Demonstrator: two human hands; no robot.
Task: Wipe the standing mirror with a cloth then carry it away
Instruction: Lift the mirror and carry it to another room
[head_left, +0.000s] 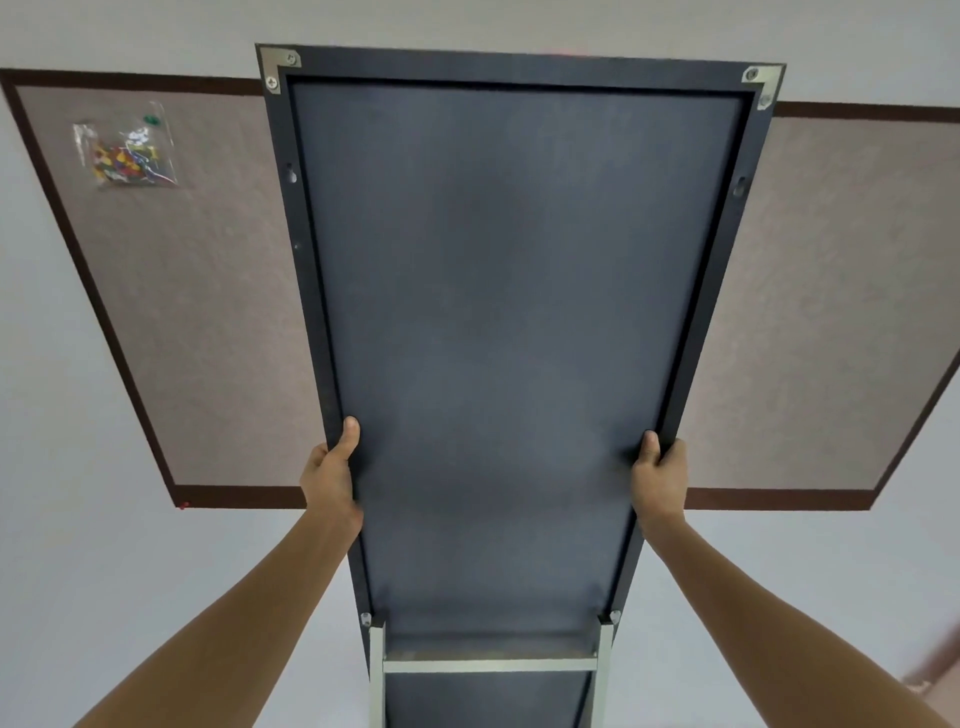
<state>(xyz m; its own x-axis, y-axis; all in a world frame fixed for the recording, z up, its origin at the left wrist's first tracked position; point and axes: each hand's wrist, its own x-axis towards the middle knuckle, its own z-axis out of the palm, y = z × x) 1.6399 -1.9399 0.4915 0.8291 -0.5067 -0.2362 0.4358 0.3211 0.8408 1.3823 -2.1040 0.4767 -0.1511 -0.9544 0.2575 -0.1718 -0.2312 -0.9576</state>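
Clamped on both long edges of the standing mirror (498, 322), the left hand (332, 475) and right hand (658, 480) are set level with each other, thumbs laid over the dark frame and fingers wrapped out of sight behind it. A matched, two-sided grip like that is judged to be for lifting and steadying a tall panel, so the carrying step appears to be in hand; no cloth can be seen.

Lower centre of the frame, the pale metal stand (491, 665) is seen bolted to the back, and the hands are placed above it, likely near the balance point.

Filling the middle of the frame, the mirror's dark backing is turned toward the camera, so the glass is hidden.

Beyond it, a brown-framed pinboard (197, 291) is spread across the wall, and a clear bag of coloured pins (127, 150) is pinned at its upper left.
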